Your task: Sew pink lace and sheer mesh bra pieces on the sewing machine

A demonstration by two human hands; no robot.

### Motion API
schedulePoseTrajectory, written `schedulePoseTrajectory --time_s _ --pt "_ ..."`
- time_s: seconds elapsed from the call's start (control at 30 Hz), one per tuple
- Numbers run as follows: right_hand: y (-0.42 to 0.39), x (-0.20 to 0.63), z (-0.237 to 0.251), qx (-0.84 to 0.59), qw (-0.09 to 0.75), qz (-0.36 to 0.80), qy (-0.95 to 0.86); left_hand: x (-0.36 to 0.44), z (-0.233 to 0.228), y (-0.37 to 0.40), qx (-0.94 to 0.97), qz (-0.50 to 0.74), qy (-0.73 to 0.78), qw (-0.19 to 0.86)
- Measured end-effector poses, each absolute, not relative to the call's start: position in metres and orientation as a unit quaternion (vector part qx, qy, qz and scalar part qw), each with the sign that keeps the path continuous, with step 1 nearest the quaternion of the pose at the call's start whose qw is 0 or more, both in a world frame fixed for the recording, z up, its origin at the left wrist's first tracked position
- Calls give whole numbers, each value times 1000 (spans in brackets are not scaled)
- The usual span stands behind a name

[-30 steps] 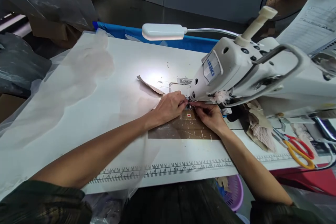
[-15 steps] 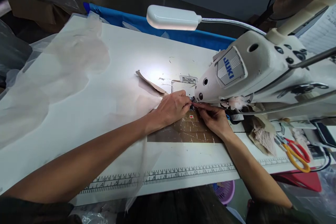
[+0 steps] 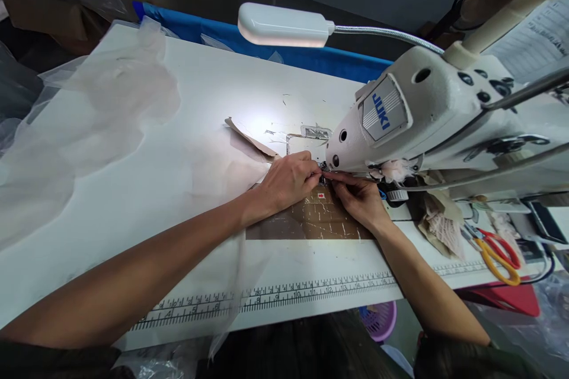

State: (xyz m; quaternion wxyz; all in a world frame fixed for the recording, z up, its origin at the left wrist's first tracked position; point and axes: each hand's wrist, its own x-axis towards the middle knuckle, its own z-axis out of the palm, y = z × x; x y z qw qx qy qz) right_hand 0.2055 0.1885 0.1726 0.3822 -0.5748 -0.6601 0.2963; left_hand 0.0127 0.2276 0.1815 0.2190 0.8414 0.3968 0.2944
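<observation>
My left hand is closed just left of the needle area of the sewing machine, its fingers pinched on thin sheer fabric. That pale fabric trails from the hand across the table and over its front edge. My right hand is at the right of the needle, thumb and fingers together close to the presser foot. What it pinches is too small and hidden to make out. Under both hands lies a brown taped sheet with a small red arrow mark. A folded brown paper piece stands beyond my left hand.
More sheer fabric spreads over the left of the white table. A white lamp hangs above. Orange and red-handled scissors and scraps lie at the right. A printed ruler runs along the front edge.
The whole view has shifted slightly, so everything appears a little further left. Both hands keep the same grip and place beside the needle.
</observation>
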Motion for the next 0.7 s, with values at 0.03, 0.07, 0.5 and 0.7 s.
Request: schedulePoseTrajectory --time_s 0.03,0.07,0.5,0.7 --pt "189 206 172 -574 381 300 -660 13 182 228 841 293 397 221" --pt "189 207 171 -574 380 302 -659 13 182 228 840 293 398 222" --pt "187 205 176 -587 373 305 -651 13 183 227 837 307 391 230" --pt "186 203 176 -589 382 301 -646 13 183 227 838 300 393 231"
